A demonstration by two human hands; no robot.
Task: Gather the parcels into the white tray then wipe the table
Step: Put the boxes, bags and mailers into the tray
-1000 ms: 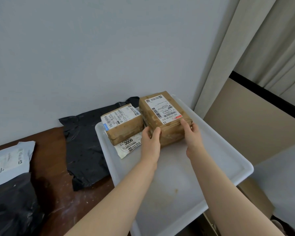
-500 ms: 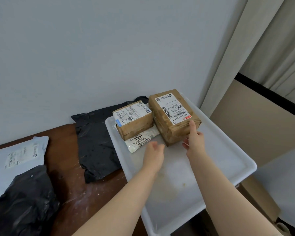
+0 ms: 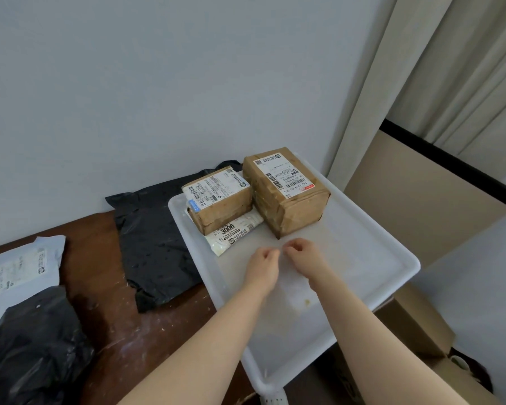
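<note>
A white tray lies on the brown table, its right end past the table's edge. At its far end stand a large brown box and a smaller brown box, the smaller one on a flat white packet. My left hand and my right hand hover side by side over the tray's middle, just in front of the boxes, fingers loosely curled, holding nothing. A black mailer bag lies on the table left of the tray. At the far left are a grey-white mailer and a black bag.
A pale wall stands right behind the table, and a curtain hangs at the right. Cardboard boxes sit on the floor below the tray's right end. The tabletop shows white scuffs and specks.
Both hands let go of the large brown box and drew back toward me over the tray. The box stays at the tray's far end.
</note>
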